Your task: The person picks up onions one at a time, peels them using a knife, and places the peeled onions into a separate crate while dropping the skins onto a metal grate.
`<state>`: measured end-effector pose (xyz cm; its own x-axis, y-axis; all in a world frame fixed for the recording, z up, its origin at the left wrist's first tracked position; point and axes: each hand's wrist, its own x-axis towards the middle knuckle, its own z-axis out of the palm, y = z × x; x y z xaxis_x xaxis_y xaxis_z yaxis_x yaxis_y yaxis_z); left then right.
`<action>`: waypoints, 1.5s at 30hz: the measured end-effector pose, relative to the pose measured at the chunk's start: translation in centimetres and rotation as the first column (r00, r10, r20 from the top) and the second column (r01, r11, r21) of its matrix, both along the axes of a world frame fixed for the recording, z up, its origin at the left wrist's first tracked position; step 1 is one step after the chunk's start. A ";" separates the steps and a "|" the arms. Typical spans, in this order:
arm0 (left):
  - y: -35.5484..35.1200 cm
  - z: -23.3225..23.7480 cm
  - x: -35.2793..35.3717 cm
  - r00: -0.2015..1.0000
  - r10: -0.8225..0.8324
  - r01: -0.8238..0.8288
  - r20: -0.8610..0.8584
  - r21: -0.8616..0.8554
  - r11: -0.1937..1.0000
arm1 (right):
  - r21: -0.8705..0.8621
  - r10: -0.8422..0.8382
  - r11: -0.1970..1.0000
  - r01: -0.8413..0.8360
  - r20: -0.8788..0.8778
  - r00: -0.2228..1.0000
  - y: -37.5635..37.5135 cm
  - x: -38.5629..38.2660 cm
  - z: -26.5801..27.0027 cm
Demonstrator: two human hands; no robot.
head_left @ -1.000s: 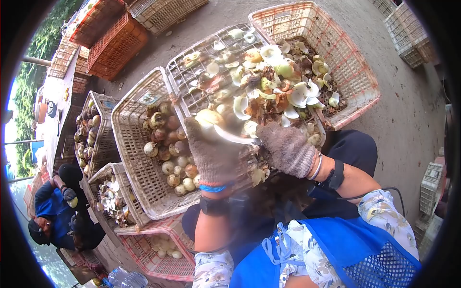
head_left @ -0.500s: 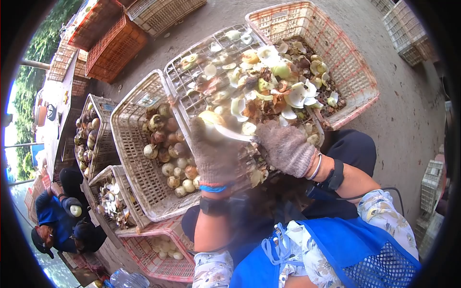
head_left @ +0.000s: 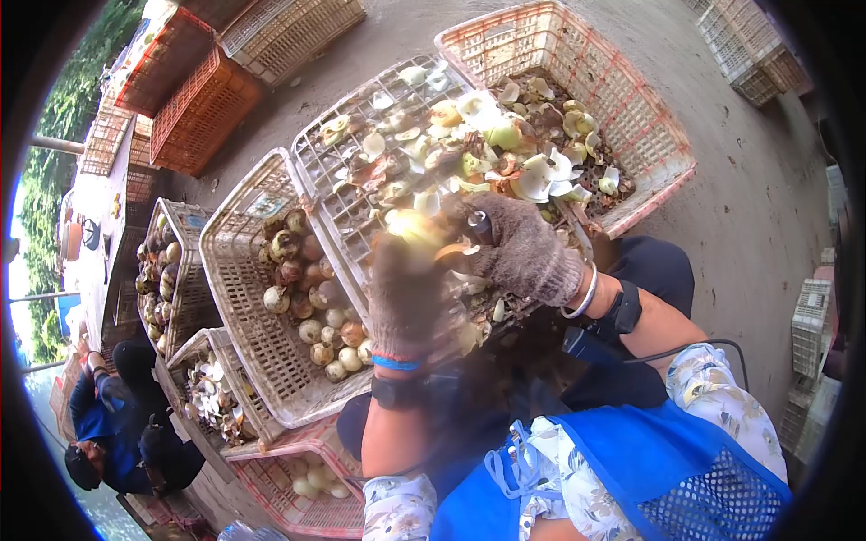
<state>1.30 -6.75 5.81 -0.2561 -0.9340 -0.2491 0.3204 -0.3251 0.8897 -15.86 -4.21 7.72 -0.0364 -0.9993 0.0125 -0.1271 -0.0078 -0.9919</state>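
Motion blurs my gloved left hand (head_left: 403, 293), which is wrapped round a pale yellow onion (head_left: 417, 231) above the grid crate. My gloved right hand (head_left: 523, 251) is closed round a knife whose dark handle end (head_left: 478, 219) shows between the fingers; its blade is not clear. A brown piece of peel (head_left: 454, 250) lies between the two hands, by the onion. Beneath them, cut peels and scraps (head_left: 541, 178) cover the upturned grid crate (head_left: 338, 149). Whole onions (head_left: 329, 338) sit in the crate to the left of my left hand.
A large crate (head_left: 631, 99) with peels stands behind the grid. Further crates stand at left, with onions (head_left: 162, 279) and white scraps (head_left: 215, 397). Orange crates (head_left: 198, 113) are at upper left. A co-worker (head_left: 108, 433) sits at lower left. Stacked crates (head_left: 744, 50) are at upper right.
My right hand has moved up and left, and its knife blade, clear before against the onion, no longer shows plainly. Brown peel now shows beside the onion. The whole view has shifted slightly.
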 end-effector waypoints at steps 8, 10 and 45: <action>0.4 2.1 -0.7 0.986 -0.081 0.094 0.144 -0.083 0.992 | -0.024 0.103 0.994 -0.104 -0.056 0.993 0.1 -1.4 0.4; 0.5 2.6 -0.9 0.978 -0.100 0.119 0.183 -0.094 0.988 | -0.100 0.117 0.986 -0.133 -0.152 0.981 -0.1 -1.9 0.2; 0.8 2.3 -0.8 0.967 -0.162 0.180 0.199 -0.078 0.981 | 0.074 0.206 0.977 -0.201 -0.070 0.976 -1.4 -2.1 0.5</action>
